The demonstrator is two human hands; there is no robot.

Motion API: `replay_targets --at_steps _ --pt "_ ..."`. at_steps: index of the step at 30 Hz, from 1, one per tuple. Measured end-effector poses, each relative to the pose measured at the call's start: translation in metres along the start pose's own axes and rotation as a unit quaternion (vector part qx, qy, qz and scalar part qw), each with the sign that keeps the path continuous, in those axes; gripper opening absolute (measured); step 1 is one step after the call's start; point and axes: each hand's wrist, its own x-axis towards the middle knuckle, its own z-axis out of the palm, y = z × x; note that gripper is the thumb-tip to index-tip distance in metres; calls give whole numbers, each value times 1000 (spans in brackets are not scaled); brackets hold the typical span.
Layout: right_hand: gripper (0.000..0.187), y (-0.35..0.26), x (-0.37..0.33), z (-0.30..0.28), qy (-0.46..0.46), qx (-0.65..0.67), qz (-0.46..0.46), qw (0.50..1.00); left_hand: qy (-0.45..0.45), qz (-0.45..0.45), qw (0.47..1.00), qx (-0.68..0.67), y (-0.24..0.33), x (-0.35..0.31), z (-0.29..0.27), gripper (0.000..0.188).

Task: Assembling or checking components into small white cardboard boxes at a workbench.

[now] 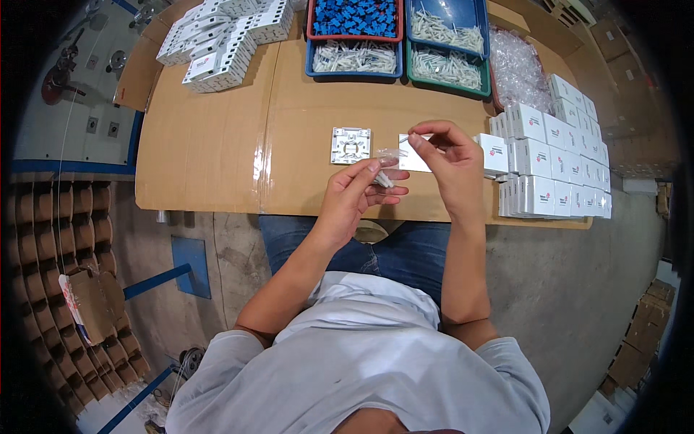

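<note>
My left hand (352, 199) is closed over the near edge of the table, holding a clear plastic bag (390, 154) and several small white plastic plugs (384, 179) by the fingertips. To its right, my right hand (455, 163) is raised with thumb and forefinger pinched together. What sits in that pinch is too small to make out. Just beyond my left hand lies a square white plastic frame (351, 146) with a round opening in its middle. A flat white piece (413, 155) rests on the cardboard, partly covered by my right hand.
Far bins hold small parts: a red bin (309, 29) of blue pieces, a blue bin (354, 75), another blue bin (463, 14) and a green bin (448, 87) of white ones. Clear bags (517, 69) lie beside them. White boxes (553, 159) stand right; white frames (224, 47) are stacked far left.
</note>
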Motion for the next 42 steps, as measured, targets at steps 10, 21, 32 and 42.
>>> replay_targets --at_steps 10,21,32,42 --pt "13 5 0 -6 -87 -90 31 992 -15 9 1000 -3 -1 2 -2 40" --pt "8 3 -3 -2 -106 29 3 994 -18 0 999 -32 -1 6 -4 50" --pt "9 12 2 -4 -119 -18 24 992 6 45 999 7 -9 5 -5 50" --pt "11 27 3 -1 -87 -37 43 995 -5 44 999 -21 -8 8 -10 33"
